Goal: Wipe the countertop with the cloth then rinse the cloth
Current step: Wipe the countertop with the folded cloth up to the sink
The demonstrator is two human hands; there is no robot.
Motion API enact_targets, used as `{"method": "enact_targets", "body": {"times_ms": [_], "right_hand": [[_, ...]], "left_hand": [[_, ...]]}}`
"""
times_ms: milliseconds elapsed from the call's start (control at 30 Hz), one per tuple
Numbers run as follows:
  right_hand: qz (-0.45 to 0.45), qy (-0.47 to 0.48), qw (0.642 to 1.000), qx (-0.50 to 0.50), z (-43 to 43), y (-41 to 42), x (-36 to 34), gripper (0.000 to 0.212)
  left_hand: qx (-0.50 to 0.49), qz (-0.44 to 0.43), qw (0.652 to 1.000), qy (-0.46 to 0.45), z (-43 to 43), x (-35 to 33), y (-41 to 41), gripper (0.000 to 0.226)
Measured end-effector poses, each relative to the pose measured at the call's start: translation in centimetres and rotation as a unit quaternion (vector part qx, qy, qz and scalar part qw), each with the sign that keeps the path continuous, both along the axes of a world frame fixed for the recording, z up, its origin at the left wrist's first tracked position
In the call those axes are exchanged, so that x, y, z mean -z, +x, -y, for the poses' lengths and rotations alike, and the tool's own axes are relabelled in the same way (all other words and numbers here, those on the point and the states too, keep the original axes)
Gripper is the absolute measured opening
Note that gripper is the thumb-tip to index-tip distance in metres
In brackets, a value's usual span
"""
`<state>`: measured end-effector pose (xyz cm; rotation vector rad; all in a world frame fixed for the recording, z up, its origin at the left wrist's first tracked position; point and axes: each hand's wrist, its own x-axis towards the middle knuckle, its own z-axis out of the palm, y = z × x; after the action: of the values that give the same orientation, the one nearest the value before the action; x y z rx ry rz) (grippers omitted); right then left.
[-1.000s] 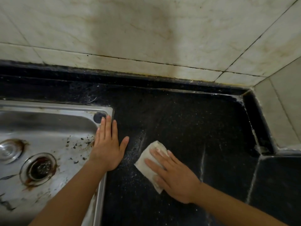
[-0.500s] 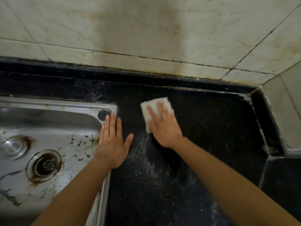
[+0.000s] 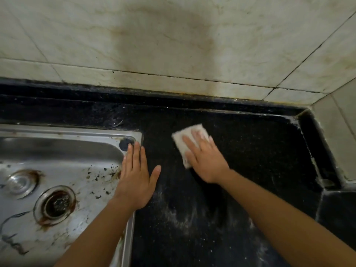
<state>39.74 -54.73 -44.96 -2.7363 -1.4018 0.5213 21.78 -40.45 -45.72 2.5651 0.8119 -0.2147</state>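
Folded white cloth (image 3: 187,140) flat on the black worktop (image 3: 250,151), right hand (image 3: 207,162) pressing it with straight fingers (image 3: 189,142), left hand (image 3: 134,180) flat (fingers spread) on sink rim (image 3: 133,224).

The bench (image 3: 260,151) is black speckled stone. A white cloth (image 3: 183,138) lies flat on it under the straight fingers of the right hand (image 3: 206,162), which presses it down. The left hand (image 3: 134,182) lies flat across the edge of the sink (image 3: 67,134), thumb out on the bench. Pale dusty smears (image 3: 185,218) lie on the bench between the two forearms, nearer the person than the right hand.
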Motion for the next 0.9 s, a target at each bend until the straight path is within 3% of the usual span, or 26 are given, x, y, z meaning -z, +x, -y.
{"method": "enact_targets", "body": {"times_ms": [100, 200, 367, 533, 567, 633, 733, 900], "right_hand": [[-0.014, -0.028, 0.994, 0.108, -5.0, 1.9, 0.4, 0.056], [-0.008, -0.029, 0.992, 0.123, -6.6, 0.5, 0.5, 0.057], [-0.026, 0.024, 0.995, -0.089, -0.3, -6.8, -0.4, 0.053], [-0.046, -0.042, 0.977, -0.206, 5.3, -6.1, -1.3, 0.050], [-0.025, -0.041, 0.984, -0.172, 5.4, -4.5, -0.9, 0.053], [0.022, -0.024, 0.999, -0.006, 5.3, -0.5, -0.5, 0.065], [0.004, -0.066, 0.976, 0.206, 6.6, 4.4, -0.4, 0.056], [-0.025, -0.047, 0.945, 0.324, 12.7, 3.1, -1.1, 0.055]], "left_hand": [[-0.002, 0.003, 1.000, 0.011, 0.1, 0.2, 0.0, 0.081], [0.000, 0.006, 1.000, 0.002, 0.1, 0.2, 0.0, 0.082], [-0.001, 0.012, 1.000, -0.018, 0.1, -0.1, 0.1, 0.088], [0.001, 0.004, 1.000, -0.012, 0.2, -0.4, 0.1, 0.090], [0.002, 0.002, 1.000, -0.008, 0.2, -0.4, 0.1, 0.088], [0.001, -0.009, 1.000, -0.002, 0.3, -0.5, 0.1, 0.083], [0.004, -0.011, 1.000, 0.008, 0.4, -0.5, 0.1, 0.082], [0.008, -0.014, 1.000, 0.009, 0.4, -0.4, 0.1, 0.082]]}}
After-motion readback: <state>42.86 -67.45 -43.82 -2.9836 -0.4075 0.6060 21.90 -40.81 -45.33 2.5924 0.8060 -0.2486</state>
